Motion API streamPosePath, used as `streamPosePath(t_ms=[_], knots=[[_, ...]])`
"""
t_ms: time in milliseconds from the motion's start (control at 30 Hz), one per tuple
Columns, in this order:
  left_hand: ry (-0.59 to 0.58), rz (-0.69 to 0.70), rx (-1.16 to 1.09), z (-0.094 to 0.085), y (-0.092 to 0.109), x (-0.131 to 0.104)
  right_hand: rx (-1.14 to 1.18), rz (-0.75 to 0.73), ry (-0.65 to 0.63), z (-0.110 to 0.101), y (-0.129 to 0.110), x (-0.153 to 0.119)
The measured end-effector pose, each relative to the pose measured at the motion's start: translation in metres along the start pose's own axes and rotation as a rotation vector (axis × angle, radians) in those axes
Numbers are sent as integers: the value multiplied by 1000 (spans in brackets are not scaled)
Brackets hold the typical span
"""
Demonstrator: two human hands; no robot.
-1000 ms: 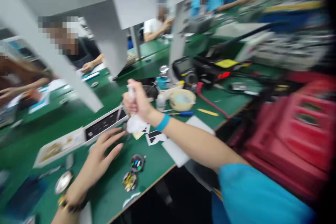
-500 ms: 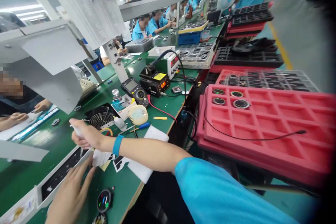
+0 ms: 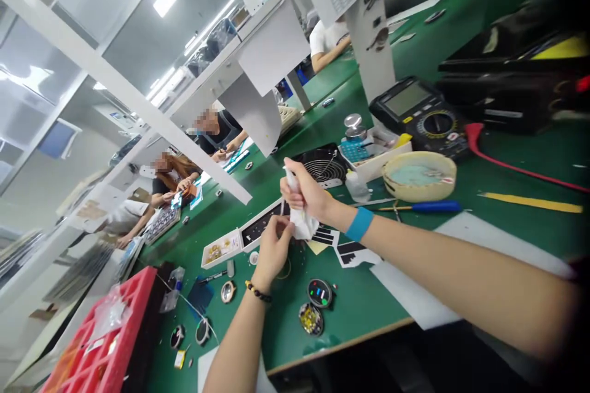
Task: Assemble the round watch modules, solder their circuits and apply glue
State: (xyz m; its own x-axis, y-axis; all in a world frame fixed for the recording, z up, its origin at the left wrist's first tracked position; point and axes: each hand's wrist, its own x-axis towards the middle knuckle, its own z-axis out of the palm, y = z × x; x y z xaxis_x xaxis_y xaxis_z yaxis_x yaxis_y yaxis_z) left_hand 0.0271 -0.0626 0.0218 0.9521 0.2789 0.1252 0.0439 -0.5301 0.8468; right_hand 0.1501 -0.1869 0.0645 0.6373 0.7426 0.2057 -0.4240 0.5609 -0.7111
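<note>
My right hand [image 3: 306, 195], wearing a blue wristband, is closed around a crumpled white tissue [image 3: 304, 225]. A narrow white part sticks up between its thumb and fingers, too blurred to name. My left hand [image 3: 275, 244], with a beaded bracelet, has thumb and fingertips pinched together at the tissue's left edge. Below the hands lie a round watch face with a lit display [image 3: 319, 293] and, touching it, an opened watch body [image 3: 311, 319] showing yellow inner parts. Printed sheets with black strips [image 3: 354, 252] lie beside the right wrist.
Behind the hands are a long parts tray [image 3: 221, 248], a coiled metal stand [image 3: 322, 167] and a multimeter [image 3: 421, 113]. A round yellowish dish [image 3: 419, 176] and a blue-handled screwdriver [image 3: 436, 207] lie right. Red foam trays [image 3: 133, 307] stand left. Co-workers sit across the bench.
The view has swung left, bringing the left trays and more co-workers into sight. My left hand has gone from spread fingers to a pinch by the tissue; my right hand still grips it.
</note>
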Motion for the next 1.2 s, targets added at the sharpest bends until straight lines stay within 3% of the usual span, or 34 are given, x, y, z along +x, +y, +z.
streamPosePath(t_ms=[200,433,767,1200], knots=[[18,-125,-325,-13,-7,4,121,-32,-12,-1,-7,-1],[38,-135,-518,-21,-1,-2,209,-35,-15,-1,-13,-7],[-239,-254,-635,-12,10,-14,190,-87,69,0,-14,-9],[-264,-321,-772,-13,12,-13,198,-117,33,0,-10,-10]])
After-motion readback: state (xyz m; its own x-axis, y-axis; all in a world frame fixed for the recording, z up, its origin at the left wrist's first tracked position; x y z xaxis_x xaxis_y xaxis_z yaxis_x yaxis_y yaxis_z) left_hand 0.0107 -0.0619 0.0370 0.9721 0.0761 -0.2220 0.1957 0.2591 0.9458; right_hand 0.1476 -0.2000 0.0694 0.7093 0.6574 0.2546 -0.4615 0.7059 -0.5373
